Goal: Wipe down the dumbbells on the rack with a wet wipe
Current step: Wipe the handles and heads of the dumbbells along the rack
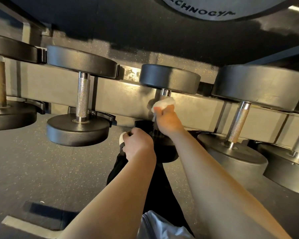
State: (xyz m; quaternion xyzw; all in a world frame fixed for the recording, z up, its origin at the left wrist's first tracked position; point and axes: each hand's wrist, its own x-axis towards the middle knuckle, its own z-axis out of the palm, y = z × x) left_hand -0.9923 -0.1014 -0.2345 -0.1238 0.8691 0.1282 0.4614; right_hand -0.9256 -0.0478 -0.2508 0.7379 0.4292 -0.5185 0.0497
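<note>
Several black dumbbells with knurled steel handles sit across the grey rack (121, 99). My right hand (167, 119) grips a white wet wipe (164, 103) wrapped round the upper handle of the middle dumbbell (169, 78), just below its far head. My left hand (136, 144) is curled into a fist over the left side of that dumbbell's near head (164, 147). Nothing shows inside its fingers. My hands and forearms hide most of the handle.
One dumbbell (81, 94) sits to the left and a bigger one (238, 118) to the right, with more at both edges. A round black weight plate (197, 7) hangs overhead. My black trouser leg (155, 183) and white shoe toe (122, 137) stand on speckled rubber floor (41, 161).
</note>
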